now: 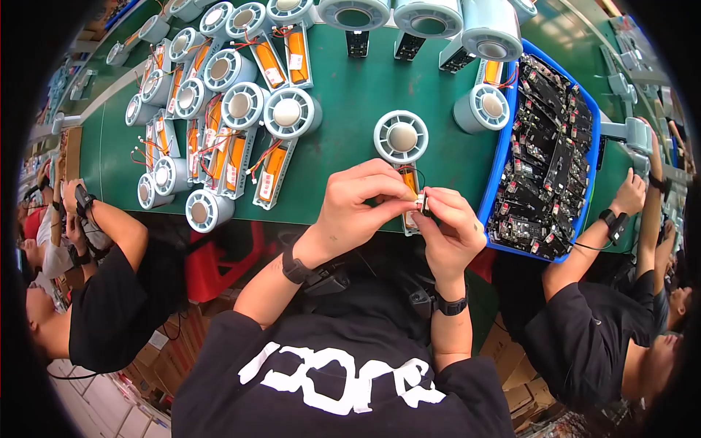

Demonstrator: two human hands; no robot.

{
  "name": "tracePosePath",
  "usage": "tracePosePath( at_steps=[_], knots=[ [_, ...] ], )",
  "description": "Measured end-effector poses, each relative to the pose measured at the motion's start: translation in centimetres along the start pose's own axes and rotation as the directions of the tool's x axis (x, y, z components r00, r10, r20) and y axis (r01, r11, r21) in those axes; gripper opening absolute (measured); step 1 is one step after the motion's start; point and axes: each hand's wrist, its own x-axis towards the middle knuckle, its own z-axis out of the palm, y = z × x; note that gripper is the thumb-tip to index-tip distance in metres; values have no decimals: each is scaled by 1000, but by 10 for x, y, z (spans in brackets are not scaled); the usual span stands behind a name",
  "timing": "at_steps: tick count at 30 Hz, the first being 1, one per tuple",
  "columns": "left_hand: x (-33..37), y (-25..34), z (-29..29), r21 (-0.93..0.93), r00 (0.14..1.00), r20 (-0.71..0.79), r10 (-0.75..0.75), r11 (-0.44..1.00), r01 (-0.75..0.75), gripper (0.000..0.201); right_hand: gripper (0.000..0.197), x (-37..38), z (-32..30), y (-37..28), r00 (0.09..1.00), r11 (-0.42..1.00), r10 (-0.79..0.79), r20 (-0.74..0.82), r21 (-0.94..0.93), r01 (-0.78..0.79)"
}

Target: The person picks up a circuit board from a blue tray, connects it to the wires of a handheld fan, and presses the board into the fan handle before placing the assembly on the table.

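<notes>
Just in front of the table's near edge, both my hands meet at a small white wire plug (420, 198). My left hand (363, 203) is closed, thumb and forefinger pinching the plug. My right hand (450, 225) pinches a narrow dark piece, seen edge-on, that looks like a circuit board (427, 206); the fingers cover most of it. Right behind my hands stands a pale blue housing with a round, spoked head (401, 137). Its handle holds an orange battery (409, 178) and thin wires, partly hidden by my fingers.
A blue bin (504, 157) full of black circuit boards stands at right. Many similar housings with batteries (241, 106) crowd the green table (343, 95) at left; others with black boards (427, 18) stand at the far side. Co-workers sit on both sides, and a red stool (223, 266) is at left.
</notes>
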Motion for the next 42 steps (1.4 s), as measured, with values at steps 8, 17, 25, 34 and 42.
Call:
tracePosePath(
  at_steps=[8, 17, 25, 34, 42],
  knots=[
    [1, -7, -1, -32, 1000, -5, -7, 999, 7, 17, 42, 3, -5, 1, 997, 999, -42, 62, -2, 42],
    [7, 0, -4, 44, 994, 67, 82, 995, -85, 15, 42, -1, 0, 2, 999, 997, -43, -4, -58, 43],
    [-7, -2, 5, -249, 995, -1, -104, 963, 101, 18, 41, 0, 0, 1, 998, 996, -59, 16, -63, 60],
    [-7, 2, 4, -171, 993, 21, -119, 978, 121, 19, 41, -1, -1, 3, 997, 993, -73, 5, -91, 73],
    [-14, -12, 9, -148, 996, -69, -59, 988, 49, 17, 41, 0, -3, 2, 997, 994, -76, 11, -79, 77]
  ],
)
